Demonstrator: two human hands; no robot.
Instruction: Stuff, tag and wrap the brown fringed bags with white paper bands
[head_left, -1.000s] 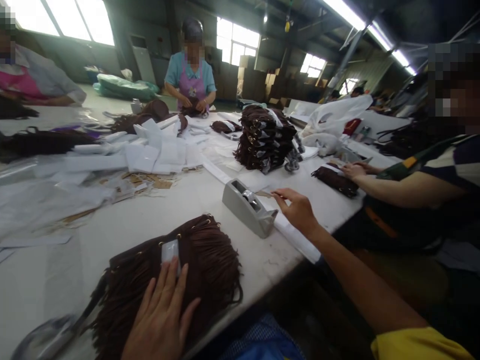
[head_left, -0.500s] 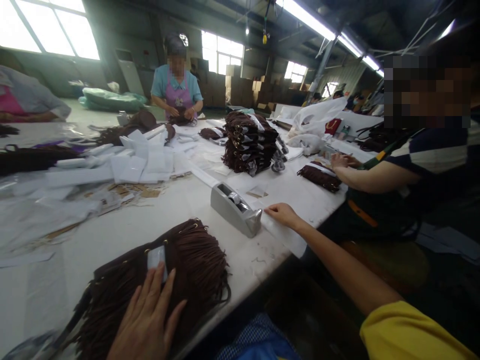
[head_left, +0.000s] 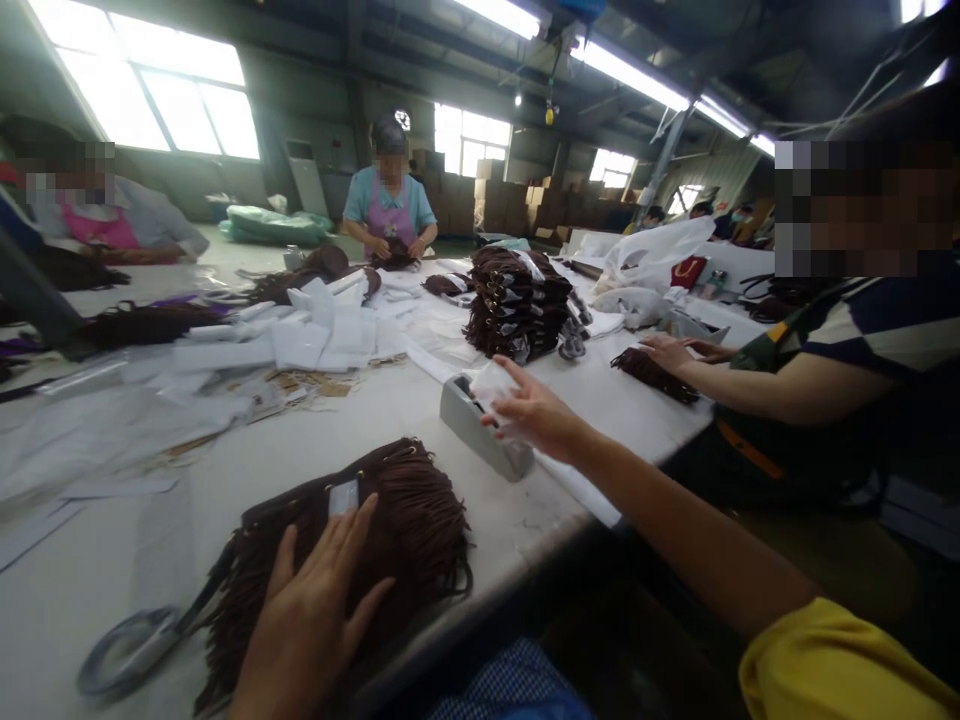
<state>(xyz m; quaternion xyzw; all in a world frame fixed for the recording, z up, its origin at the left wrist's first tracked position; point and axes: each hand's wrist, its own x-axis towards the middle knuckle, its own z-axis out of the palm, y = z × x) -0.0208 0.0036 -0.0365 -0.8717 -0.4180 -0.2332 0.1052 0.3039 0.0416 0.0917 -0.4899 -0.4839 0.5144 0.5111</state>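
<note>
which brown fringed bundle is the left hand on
The fringed bundle nearest the camera, left of the grey tape dispenser: the left hand rests on it, while the stack and a co-worker's bundle lie farther back.

The bare left hand [head_left: 311,595] is palm-down, fingers [head_left: 357,530] spread, and the bare right hand [head_left: 544,412] is kinda pinching, bare forearm [head_left: 686,525] stretched way out front.

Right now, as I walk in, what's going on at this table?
One person's left hand lies on a dark brown fringed bundle, while the right hand holds a white piece over the gray tape dispenser. Beyond that stands a brown stack. To the right, a co-worker's hand is on another brown bundle. Farther back, another person handles a dark item.
</note>
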